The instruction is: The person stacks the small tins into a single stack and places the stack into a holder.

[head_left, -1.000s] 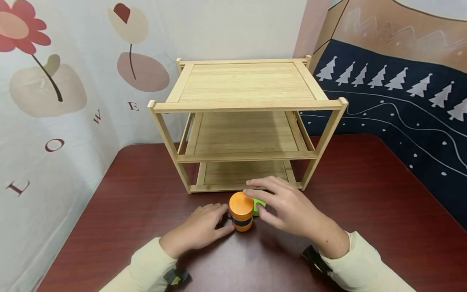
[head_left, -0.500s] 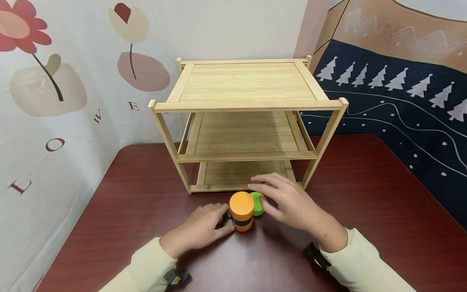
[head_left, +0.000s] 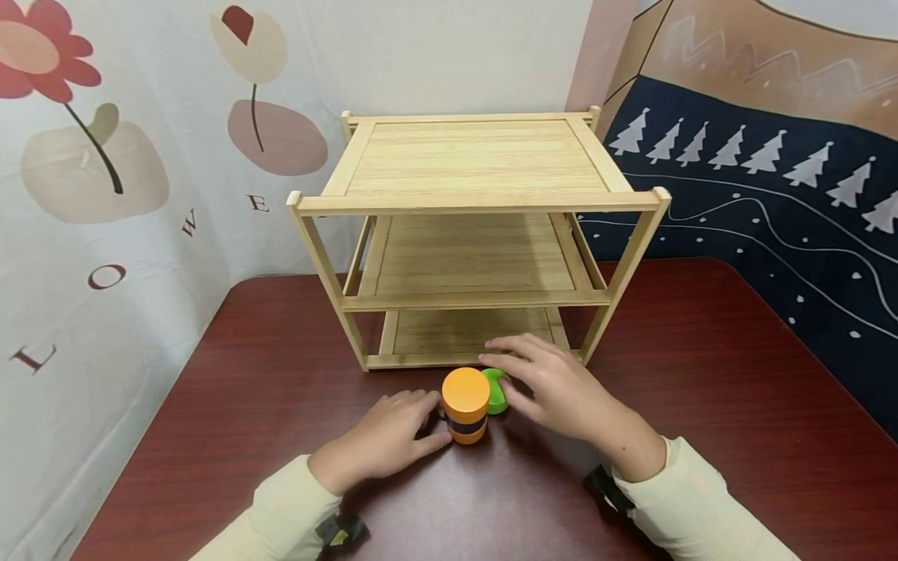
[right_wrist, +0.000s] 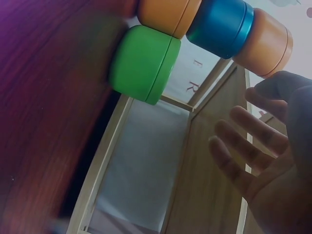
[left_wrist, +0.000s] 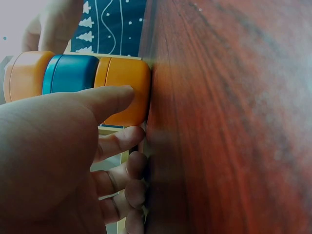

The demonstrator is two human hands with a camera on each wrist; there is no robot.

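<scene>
Three small round tins stand stacked on the table: an orange one (head_left: 466,389) on top, a blue one (left_wrist: 73,73) in the middle and another orange one (left_wrist: 129,73) at the bottom. With thumb and index finger on either side, my left hand (head_left: 382,436) holds the bottom orange tin; its other fingers rest near the tabletop. A green tin (right_wrist: 141,63) stands close behind the stack, to its right. My right hand (head_left: 550,386) hovers beside the top orange tin, fingers spread and loosely bent, holding nothing. In the head view it partly covers the green tin.
A three-tier wooden shelf (head_left: 480,204) stands right behind the tins on the dark red table (head_left: 701,351). Printed cloths hang behind and at both sides: a white one (head_left: 168,257) with flowers and a navy one (head_left: 744,202) with trees.
My right hand has drawn back slightly to the right from the top orange tin, showing more of the green tin. My left hand and the stack stay put.
</scene>
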